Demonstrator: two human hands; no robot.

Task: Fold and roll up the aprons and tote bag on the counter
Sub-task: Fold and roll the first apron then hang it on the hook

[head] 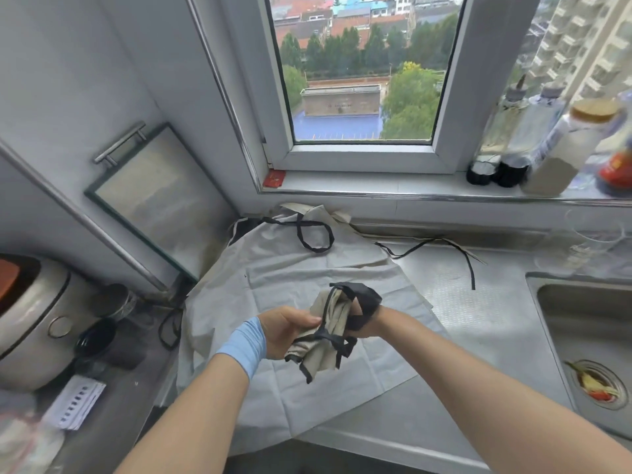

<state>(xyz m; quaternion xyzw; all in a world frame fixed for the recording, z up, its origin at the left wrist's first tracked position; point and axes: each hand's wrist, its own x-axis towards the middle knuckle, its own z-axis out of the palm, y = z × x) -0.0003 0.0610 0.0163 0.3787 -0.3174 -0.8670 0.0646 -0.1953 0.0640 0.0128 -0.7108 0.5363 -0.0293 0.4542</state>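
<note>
A rolled beige bundle with black trim (326,331) is held above the counter between both hands. My left hand (287,331), with a blue band at the wrist, grips its left side. My right hand (367,319) holds the right side, and a black strap is wrapped over the back of that hand. Under the bundle a pale apron (294,268) lies spread flat on the steel counter (478,302), its black neck loop (316,236) at the far end. Another beige cloth (318,212) is bunched against the wall behind it. A long black tie (468,258) trails to the right.
A sink (588,323) with scraps in its drain sits at right. Bottles and jars (533,145) line the window sill. A rice cooker (30,319) and a dark cup (95,336) stand at left. A framed board (154,196) leans on the wall.
</note>
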